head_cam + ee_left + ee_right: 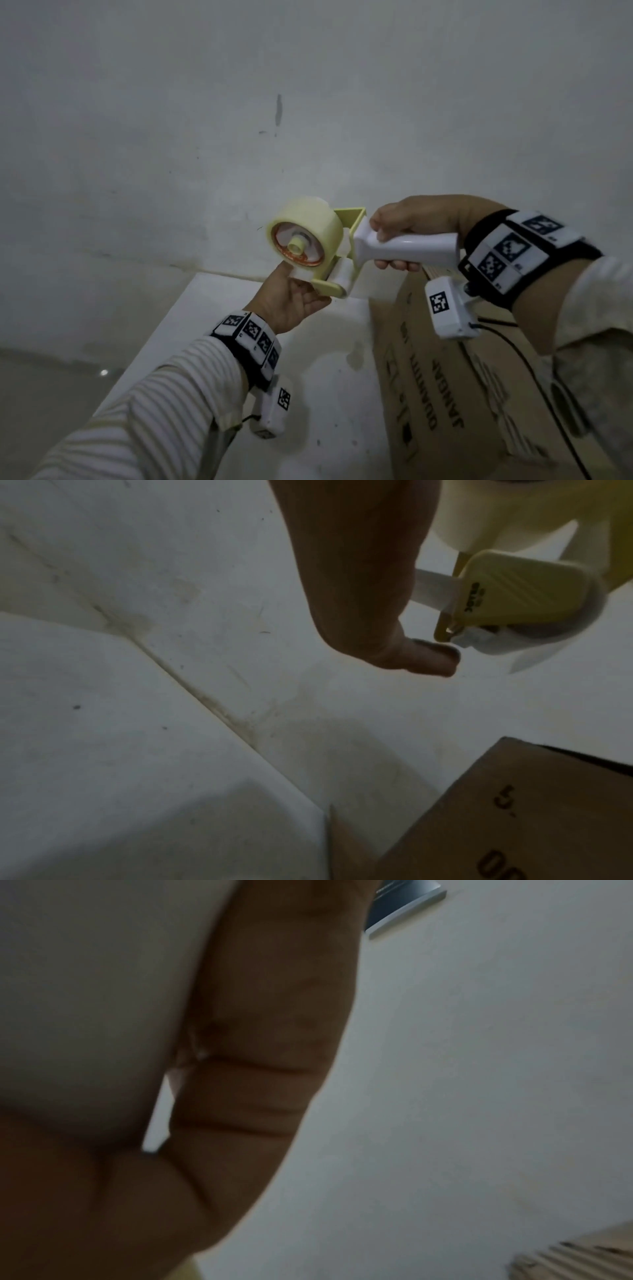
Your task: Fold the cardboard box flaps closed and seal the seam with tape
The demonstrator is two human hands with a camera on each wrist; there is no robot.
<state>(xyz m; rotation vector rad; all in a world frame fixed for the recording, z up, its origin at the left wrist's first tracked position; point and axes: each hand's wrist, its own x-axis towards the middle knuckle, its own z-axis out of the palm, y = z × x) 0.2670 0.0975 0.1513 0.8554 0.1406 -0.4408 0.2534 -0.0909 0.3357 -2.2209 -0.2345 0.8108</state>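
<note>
A tape dispenser (342, 260) with a yellow frame and a pale tape roll (305, 233) is held up in the air before the wall. My right hand (400, 240) grips its white handle (407, 246); the right wrist view shows that handle (85, 1001) with my fingers (274, 1042) wrapped around it. My left hand (301, 284) reaches up from below and pinches the loose tape end at the dispenser's mouth, thumb on one side, fingers under the yellow plate (520, 593). Only the thumb (431, 658) shows in the left wrist view. The cardboard box (462, 377) stands below on the right.
A white table (239, 342) carries the box (514, 818) and ends at a left edge beside the grey floor (51, 394). A bare, marked white wall (308, 102) rises right behind it. A black cable (534, 377) runs from my right wrist across the box.
</note>
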